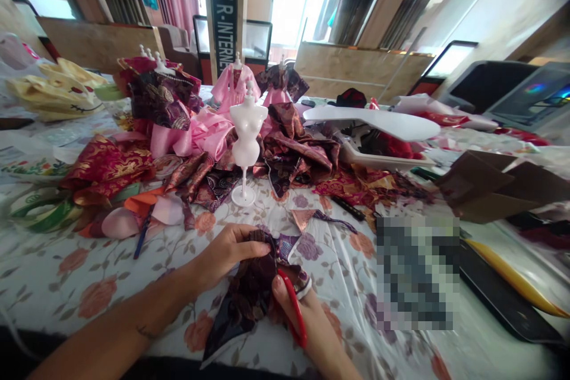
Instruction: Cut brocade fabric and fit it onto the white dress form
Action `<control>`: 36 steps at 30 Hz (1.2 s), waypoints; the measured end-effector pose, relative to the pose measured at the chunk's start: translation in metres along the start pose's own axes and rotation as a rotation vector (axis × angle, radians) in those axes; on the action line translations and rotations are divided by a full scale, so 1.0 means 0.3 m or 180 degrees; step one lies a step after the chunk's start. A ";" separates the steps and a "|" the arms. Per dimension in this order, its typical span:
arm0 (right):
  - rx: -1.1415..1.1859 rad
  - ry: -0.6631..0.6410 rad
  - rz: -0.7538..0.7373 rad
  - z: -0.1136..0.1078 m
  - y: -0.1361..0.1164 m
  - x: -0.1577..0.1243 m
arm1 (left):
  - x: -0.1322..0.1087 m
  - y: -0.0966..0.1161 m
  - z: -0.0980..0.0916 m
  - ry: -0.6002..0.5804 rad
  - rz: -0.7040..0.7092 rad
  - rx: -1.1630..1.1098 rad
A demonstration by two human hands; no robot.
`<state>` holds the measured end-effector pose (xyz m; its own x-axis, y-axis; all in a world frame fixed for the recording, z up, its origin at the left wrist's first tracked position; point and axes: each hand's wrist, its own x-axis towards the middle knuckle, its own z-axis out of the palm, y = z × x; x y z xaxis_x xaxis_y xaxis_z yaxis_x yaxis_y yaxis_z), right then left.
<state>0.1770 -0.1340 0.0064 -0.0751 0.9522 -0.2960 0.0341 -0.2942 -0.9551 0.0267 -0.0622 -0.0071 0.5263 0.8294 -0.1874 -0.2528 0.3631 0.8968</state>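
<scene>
My left hand [227, 252] pinches the upper edge of a dark brown patterned piece of fabric [247, 300] that lies on the floral tablecloth [89, 276] at the front. My right hand [307, 320] grips red-handled scissors [294, 306] pressed against the right side of that fabric; the blades are hidden by the cloth. A bare white miniature mannequin [246, 142] stands on its stand just beyond my hands. Behind it stand small mannequins in pink [234, 86] and dark brocade dresses [160, 95].
Heaps of red, pink and purple brocade scraps [294, 154] cover the middle of the table. Green and white ribbon rolls [40, 211] lie at left, a white tray [378, 122] and brown cardboard [494, 184] at right, a black tray [503, 303] at the right front.
</scene>
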 end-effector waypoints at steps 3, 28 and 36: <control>0.0029 0.0086 0.0009 0.002 0.004 -0.003 | -0.002 0.006 0.004 -0.0023 -0.0025 0.0004; 0.0002 0.0024 0.0035 0.006 -0.011 -0.012 | -0.005 0.014 0.013 0.0241 0.0232 0.0330; -0.0014 0.0211 0.0002 -0.004 0.008 -0.007 | -0.001 0.008 0.005 0.0225 0.0091 0.0210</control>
<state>0.1783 -0.1366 0.0046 -0.0089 0.9554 -0.2951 0.0386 -0.2946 -0.9548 0.0272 -0.0624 -0.0043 0.4604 0.8677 -0.1872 -0.2117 0.3121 0.9262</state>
